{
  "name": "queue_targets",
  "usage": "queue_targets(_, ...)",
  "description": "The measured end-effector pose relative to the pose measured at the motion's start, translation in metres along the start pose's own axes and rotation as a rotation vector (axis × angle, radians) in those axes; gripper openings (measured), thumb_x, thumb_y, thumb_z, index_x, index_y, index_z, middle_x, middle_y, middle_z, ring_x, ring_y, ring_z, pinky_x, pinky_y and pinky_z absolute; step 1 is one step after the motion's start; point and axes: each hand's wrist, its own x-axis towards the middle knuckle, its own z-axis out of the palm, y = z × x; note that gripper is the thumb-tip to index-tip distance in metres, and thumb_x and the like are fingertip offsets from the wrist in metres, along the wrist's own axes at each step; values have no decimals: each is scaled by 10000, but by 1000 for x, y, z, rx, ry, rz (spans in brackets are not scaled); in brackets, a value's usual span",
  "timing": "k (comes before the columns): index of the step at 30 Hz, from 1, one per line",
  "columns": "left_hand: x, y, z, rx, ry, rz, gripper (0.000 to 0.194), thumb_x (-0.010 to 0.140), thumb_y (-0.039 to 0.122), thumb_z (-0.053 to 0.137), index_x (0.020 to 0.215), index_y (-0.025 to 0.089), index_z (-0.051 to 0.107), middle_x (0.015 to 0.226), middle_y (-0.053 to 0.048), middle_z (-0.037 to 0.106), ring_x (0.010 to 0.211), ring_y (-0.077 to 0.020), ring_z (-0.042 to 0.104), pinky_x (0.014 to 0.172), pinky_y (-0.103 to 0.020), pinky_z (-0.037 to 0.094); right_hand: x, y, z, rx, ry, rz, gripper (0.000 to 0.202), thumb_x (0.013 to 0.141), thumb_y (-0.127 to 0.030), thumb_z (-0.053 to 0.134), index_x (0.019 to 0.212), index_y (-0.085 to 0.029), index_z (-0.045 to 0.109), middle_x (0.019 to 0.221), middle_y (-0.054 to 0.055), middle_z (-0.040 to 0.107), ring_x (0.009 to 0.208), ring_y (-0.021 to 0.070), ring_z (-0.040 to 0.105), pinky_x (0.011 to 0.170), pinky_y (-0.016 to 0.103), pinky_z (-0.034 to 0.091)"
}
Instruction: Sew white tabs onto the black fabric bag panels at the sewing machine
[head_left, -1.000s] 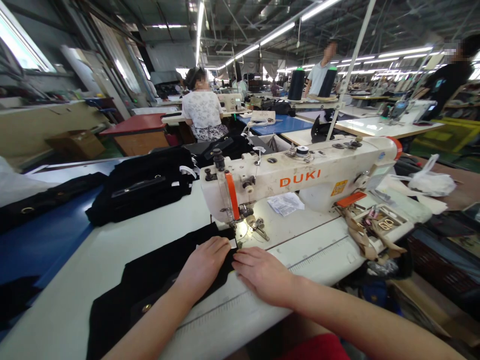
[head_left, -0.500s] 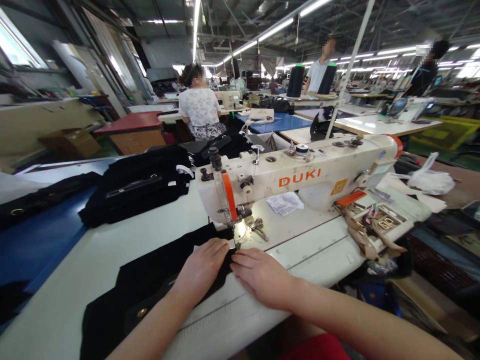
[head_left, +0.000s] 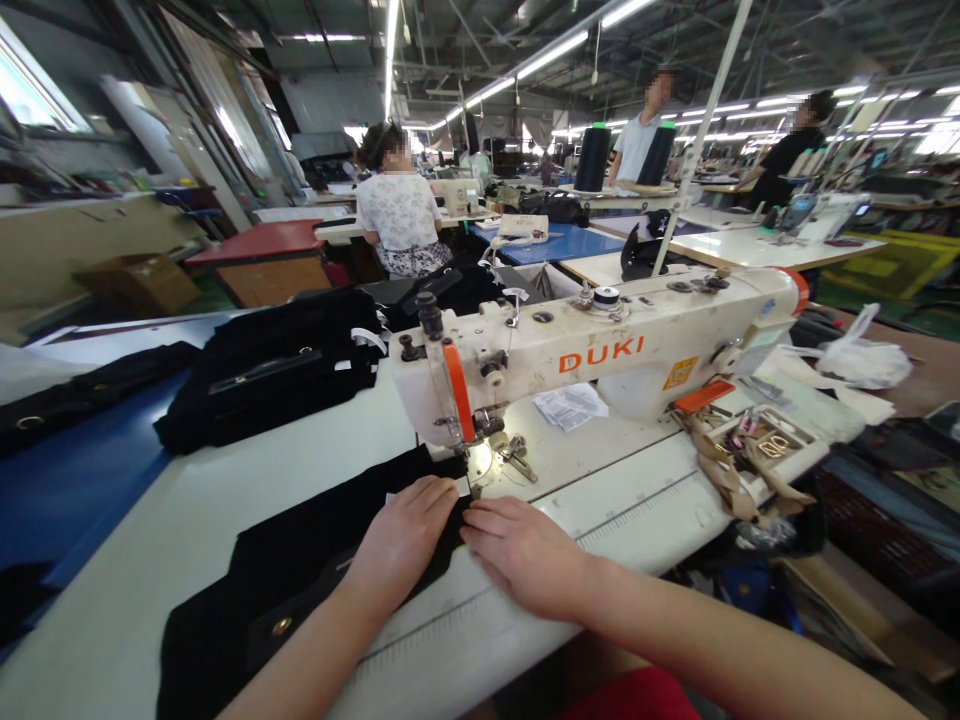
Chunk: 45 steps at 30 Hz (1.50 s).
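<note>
White tabletop runs under everything at this factory station, and the sewing machine serves as the landmark. Nearest, in front of the machine's needle end, the left hand lies flat on the black fabric piece, fingers together and pressing down, pinching nothing. Just beside it the right hand rests palm-down, fingers extended and close together, their tips touching the fabric's edge just short of the presser foot. The fabric trails away from the needle toward the tabletop's near edge. With the fingertips this close to the needle, a sudden feed could catch one; uneven pressure could skew the seam. Left of the machine sits a stack of black garments. Beyond the machine, a seated person works at another table.
</note>
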Motion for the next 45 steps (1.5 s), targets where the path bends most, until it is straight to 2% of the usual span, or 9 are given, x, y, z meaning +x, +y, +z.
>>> queue_targets(8, 0, 0, -1, 8, 13, 7, 318, 869, 5, 392, 1000, 117, 659, 1000, -102, 714, 950, -230, 659, 854, -356, 555, -1, 0, 1, 0, -2, 2, 281, 978, -195, 449, 1171, -104, 632, 1229, 113, 638, 1186, 214, 530, 1047, 348, 419)
queue_targets(19, -1, -1, 0, -9, -31, -3, 336, 874, 14, 384, 1046, 133, 647, 1025, -96, 709, 991, -223, 653, 893, -357, 541, 0, 2, -1, 27, -1, 11, 253, 967, -202, 465, 1112, -113, 653, 1199, 100, 652, 1160, 210, 541, 1034, 326, 414)
queue_targets(23, -3, -3, 2, -42, -54, -12, 342, 891, 37, 369, 1072, 133, 643, 1045, -109, 709, 1006, -233, 652, 895, -386, 545, 8, 9, -6, 35, -11, 34, 206, 945, -163, 493, 1056, -132, 664, 1089, 92, 681, 1042, 196, 579, 972, 318, 440)
queue_targets(27, -5, -4, 4, -38, -70, 2, 351, 894, 50, 369, 1090, 115, 653, 1074, -133, 708, 1018, -247, 656, 901, -407, 545, 22, 22, -10, -57, -43, 79, 142, 927, -170, 536, 987, -136, 660, 916, 73, 671, 910, 209, 572, 869, 332, 464)
queue_targets(30, -8, 0, 2, -55, -81, -28, 341, 925, 111, 376, 1112, 109, 661, 1110, -143, 703, 1061, -252, 645, 937, -419, 529, 31, 32, -8, -139, -80, 39, 97, 914, -176, 565, 919, -140, 655, 881, 67, 640, 889, 215, 549, 845, 330, 458)
queue_targets(35, -12, 11, -7, -151, -141, -203, 392, 950, 342, 449, 1265, 155, 592, 1265, -112, 643, 1174, -230, 590, 1008, -402, 486, 32, 37, -6, -180, -106, -3, 98, 923, -175, 558, 923, -143, 651, 885, 67, 614, 897, 214, 527, 825, 324, 449)
queue_targets(45, -7, 9, -5, -193, -202, -219, 440, 935, 350, 468, 1322, 156, 546, 1343, -113, 593, 1252, -229, 537, 1046, -413, 446, 34, 42, -6, -161, -87, -9, 125, 916, -142, 543, 925, -130, 668, 881, 69, 625, 893, 212, 538, 849, 324, 446)
